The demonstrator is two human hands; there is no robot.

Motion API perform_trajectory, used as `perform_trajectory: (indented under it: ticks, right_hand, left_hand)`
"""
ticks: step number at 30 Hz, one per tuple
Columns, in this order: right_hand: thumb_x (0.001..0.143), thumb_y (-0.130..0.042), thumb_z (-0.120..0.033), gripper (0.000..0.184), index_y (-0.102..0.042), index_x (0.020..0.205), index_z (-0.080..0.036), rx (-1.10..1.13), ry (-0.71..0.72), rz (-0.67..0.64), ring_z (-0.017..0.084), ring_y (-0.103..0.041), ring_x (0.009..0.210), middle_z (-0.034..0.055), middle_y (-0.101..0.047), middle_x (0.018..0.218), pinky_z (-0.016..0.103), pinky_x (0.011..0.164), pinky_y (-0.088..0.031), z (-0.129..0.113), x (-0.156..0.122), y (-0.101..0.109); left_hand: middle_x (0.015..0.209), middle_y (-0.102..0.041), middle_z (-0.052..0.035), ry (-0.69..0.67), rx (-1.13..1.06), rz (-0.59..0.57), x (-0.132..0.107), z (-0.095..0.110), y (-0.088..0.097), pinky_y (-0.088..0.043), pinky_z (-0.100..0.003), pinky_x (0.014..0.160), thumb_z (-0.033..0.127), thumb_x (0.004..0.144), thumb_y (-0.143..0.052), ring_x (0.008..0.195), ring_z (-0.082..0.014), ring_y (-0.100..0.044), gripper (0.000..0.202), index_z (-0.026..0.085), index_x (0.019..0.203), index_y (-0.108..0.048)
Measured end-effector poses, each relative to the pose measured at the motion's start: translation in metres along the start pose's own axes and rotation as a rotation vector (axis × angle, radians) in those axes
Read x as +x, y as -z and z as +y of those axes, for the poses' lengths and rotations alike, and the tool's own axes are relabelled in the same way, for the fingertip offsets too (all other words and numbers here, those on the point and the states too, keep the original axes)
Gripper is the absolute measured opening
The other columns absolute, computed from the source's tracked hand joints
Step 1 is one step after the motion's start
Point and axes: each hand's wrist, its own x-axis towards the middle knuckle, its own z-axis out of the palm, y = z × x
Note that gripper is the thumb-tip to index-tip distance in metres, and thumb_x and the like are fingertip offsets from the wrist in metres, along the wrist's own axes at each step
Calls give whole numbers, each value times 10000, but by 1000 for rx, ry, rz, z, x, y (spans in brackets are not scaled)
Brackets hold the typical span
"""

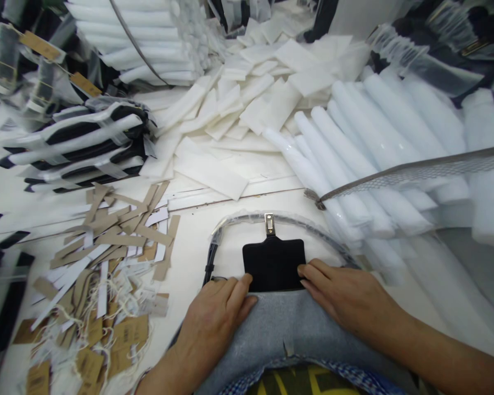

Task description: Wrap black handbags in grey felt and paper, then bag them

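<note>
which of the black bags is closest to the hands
The black bag with the metal clasp, bottom centre, partly in the grey pouch, touched by left hand and right hand. The other bags stacked at left, banded in white.

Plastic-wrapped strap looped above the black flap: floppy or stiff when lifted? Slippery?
Probably floppy: the strap lies in a loose arch on the table, so it should sag when lifted. Likely slippery, since its clear wrap shines. It may drag the black flap, as a metal clasp appears to join them.
</note>
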Motion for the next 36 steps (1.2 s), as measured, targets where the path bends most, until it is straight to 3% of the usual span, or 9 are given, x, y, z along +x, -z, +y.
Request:
perform_trajectory:
  ticks: [5, 10, 13, 16, 19, 25, 28, 32, 36]
  right_hand:
    - [1004, -397, -220, 203, -586, 1078, -220, 7, 9, -38, 153, -626, 563, -5, -659, 841, 327, 467, -306, 0, 0, 0]
    - [989, -425, -203, 174, -580, 1068, -213, 6, 9, -34, 151, -626, 558, -7, -664, 837, 322, 463, -272, 0, -2, -2]
    - [968, -480, -205, 132, -579, 1056, -219, 28, 9, -19, 154, -637, 579, -15, -670, 845, 315, 469, -271, 1, -3, -3]
    - [963, -511, -221, 101, -582, 1035, -230, 59, -14, -16, 163, -659, 612, -22, -675, 850, 307, 473, -277, 1, -1, -2]
    - [974, -505, -240, 92, -589, 1009, -228, 65, -27, -34, 177, -676, 644, -14, -682, 854, 300, 477, -290, 0, 0, -1]
    - [973, -527, -260, 98, -601, 1009, -208, 120, -54, -39, 196, -682, 756, 22, -690, 922, 282, 567, -416, 0, -2, 7]
    - [955, -559, -283, 130, -616, 1021, -187, 232, -53, 52, 223, -667, 884, 63, -682, 985, 325, 738, -500, 4, 6, 16]
    - [936, -570, -293, 235, -652, 1110, -158, 447, -127, 146, 275, -620, 1092, 134, -687, 1131, 405, 976, -458, 9, 42, 21]
    - [872, -637, -319, 239, -726, 1006, -143, 542, -186, 96, 262, -707, 838, 89, -759, 876, 358, 792, -538, 11, 83, 16]
  left_hand:
    - [1268, -629, -111, -59, 37, 32, 9, 17, 7, -510, -436, 898, 187, 1016, -371, 1138, -278, -595, 280, 186, 1190, -590]
    - [1101, -707, -75, -202, -97, 35, 9, 32, 11, -562, -326, 861, 153, 1025, -310, 971, -195, -665, 332, 163, 1093, -634]
    - [1240, -673, -87, -114, -237, -66, -1, 35, 20, -539, -311, 981, 275, 1035, -371, 1144, -194, -634, 317, 174, 1242, -589]
    - [1463, -510, -121, -88, -295, -232, -14, 40, 28, -504, -419, 1050, 494, 977, -484, 1337, -273, -502, 534, 249, 1449, -435]
    - [1581, -324, -148, -88, -300, -298, -25, 46, 25, -445, -527, 1086, 592, 925, -521, 1432, -352, -354, 669, 319, 1509, -344]
    - [1621, -208, -142, -85, -244, -209, -37, 52, 4, -370, -568, 1123, 571, 864, -643, 1462, -378, -272, 753, 335, 1513, -342]
    - [1615, -225, -134, -105, -210, -146, -39, 52, 0, -380, -557, 1117, 548, 858, -661, 1447, -371, -303, 756, 337, 1511, -346]
    - [1569, -305, -154, -118, -183, -102, -39, 54, 2, -391, -564, 1102, 555, 869, -641, 1424, -379, -338, 709, 328, 1492, -389]
    - [1514, -367, -184, -140, -165, -74, -39, 57, 4, -402, -560, 1088, 564, 871, -631, 1386, -389, -391, 675, 298, 1463, -445]
